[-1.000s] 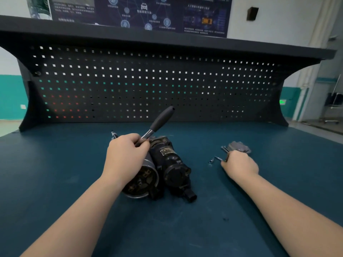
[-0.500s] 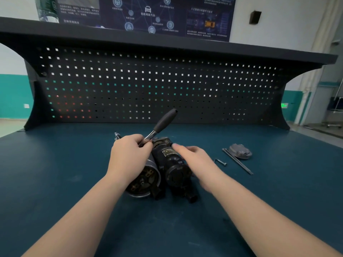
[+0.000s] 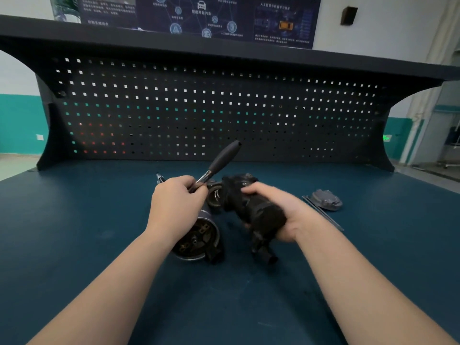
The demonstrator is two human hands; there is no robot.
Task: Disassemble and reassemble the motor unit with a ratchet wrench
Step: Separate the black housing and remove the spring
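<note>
The motor unit lies on the blue bench top in two pieces. Its silver cylindrical housing [image 3: 199, 239] points its open end, with brushes showing, toward me. My left hand [image 3: 177, 207] rests over that housing and grips the ratchet wrench [image 3: 222, 158] by its metal shank, the black handle angling up to the right. My right hand [image 3: 278, 214] grips the black solenoid part [image 3: 251, 210], which is pulled to the right, apart from the housing. This black part is blurred.
A grey end cover [image 3: 326, 200] and long thin through bolts [image 3: 323, 214] lie on the bench right of my right hand. A small tool tip [image 3: 159, 177] shows behind my left hand. The black pegboard [image 3: 224, 108] walls off the back of the bench.
My right hand left the bolts and cover at the right, came to the black solenoid part, gripped it and drew it rightward away from the silver housing. My left hand stayed put.
</note>
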